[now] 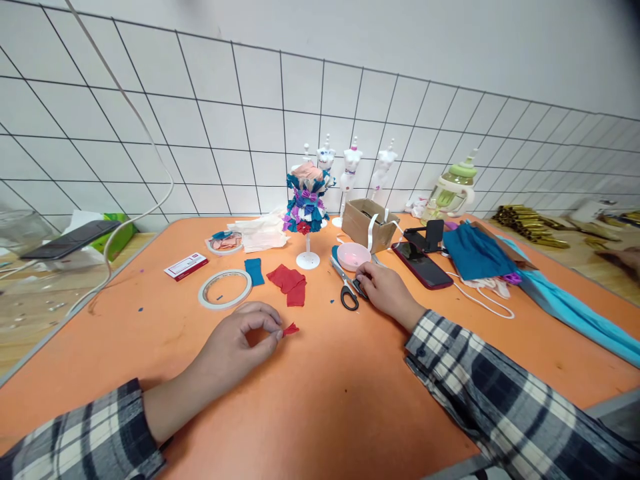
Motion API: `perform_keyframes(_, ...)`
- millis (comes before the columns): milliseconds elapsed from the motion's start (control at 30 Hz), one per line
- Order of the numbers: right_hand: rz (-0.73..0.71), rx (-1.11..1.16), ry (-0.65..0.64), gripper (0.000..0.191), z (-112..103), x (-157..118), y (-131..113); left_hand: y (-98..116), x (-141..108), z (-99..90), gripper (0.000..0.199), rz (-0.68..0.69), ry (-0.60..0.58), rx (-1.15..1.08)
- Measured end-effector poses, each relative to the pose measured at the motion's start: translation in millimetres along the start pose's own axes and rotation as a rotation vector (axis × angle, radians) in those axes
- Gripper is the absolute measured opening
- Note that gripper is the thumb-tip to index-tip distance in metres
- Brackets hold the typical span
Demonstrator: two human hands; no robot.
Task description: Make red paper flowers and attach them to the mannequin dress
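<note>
My left hand pinches a small gathered piece of red fabric between thumb and index finger, just above the orange table. My right hand is closed at one black handle of the scissors, which lie on the table with their blades pointing away from me. Its fingers partly hide that handle. A pink bowl stands just beyond the fingertips. Between the hands lie flat red fabric pieces and a blue fabric piece. Behind them, a small white mannequin wears a ruffled multicoloured dress.
A roll of white tape and a red-and-white box lie left. Several bare mannequins stand behind a cardboard box. To the right are a phone, blue fabric and a green-lidded bottle.
</note>
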State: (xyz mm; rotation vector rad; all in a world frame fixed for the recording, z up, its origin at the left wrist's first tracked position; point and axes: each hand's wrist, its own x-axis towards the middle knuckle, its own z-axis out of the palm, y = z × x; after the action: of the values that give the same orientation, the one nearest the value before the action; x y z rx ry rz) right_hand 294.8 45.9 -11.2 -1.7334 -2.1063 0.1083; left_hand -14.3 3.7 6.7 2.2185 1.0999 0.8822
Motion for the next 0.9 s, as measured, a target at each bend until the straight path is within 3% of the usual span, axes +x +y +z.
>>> perform_keyframes(300, -0.095, 0.005, 0.021, 0.014, -1, -2, -4, -2, 1, 1.7, 0.018, -0.019, 0.005, 0.013)
perform_keyframes(433, -0.079, 0.277, 0.136, 0.016, -2, -9, -22, -1, 2, 6.1, 0.018, -0.063, 0.028, -0.012)
perform_keyframes(667, 0.247, 1.167, -0.324, 0.039, 10, -38, -79, -2, 3, 5.3, 0.019, -0.091, 0.084, 0.002)
perform_keyframes(833, 0.317, 1.393, -0.424, 0.033, 14, -50, -108, -3, 8, 10.4, 0.022, -0.16, 0.152, -0.025)
perform_keyframes(900, 0.378, 1.472, -0.384, 0.03, 19, -51, -120, 0, 10, 16.0, 0.023, -0.177, 0.192, -0.067)
